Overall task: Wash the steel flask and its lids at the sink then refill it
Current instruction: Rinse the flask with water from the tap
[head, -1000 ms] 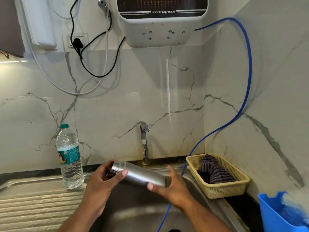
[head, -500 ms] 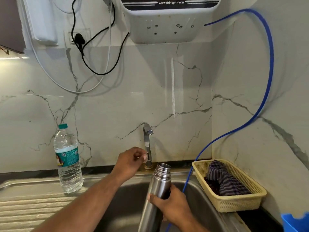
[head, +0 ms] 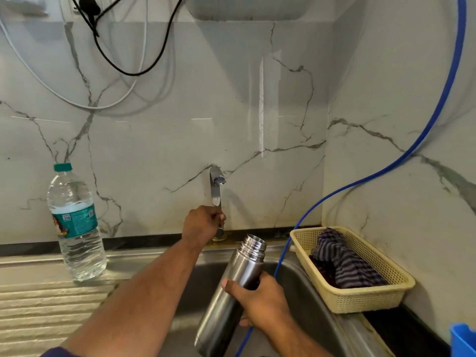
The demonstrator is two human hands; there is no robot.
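The steel flask (head: pixel 231 292) is uncapped, its threaded mouth tilted up toward the tap. My right hand (head: pixel 260 302) grips its body over the steel sink (head: pixel 304 284). My left hand (head: pixel 202 224) is curled round the lower stem of the chrome tap (head: pixel 216 185) at the back of the sink. No water shows at the spout. No lids are in view.
A plastic water bottle (head: pixel 76 225) with a teal cap stands on the ribbed drainboard (head: pixel 38 305) at left. A cream basket (head: pixel 360 297) with a striped cloth (head: pixel 342 261) sits right of the sink. A blue hose (head: pixel 422 140) runs down into the basin. Cables hang above.
The flask went from lying across both hands to upright in my right hand alone. My left hand left it, reached to the tap and now grips its stem.
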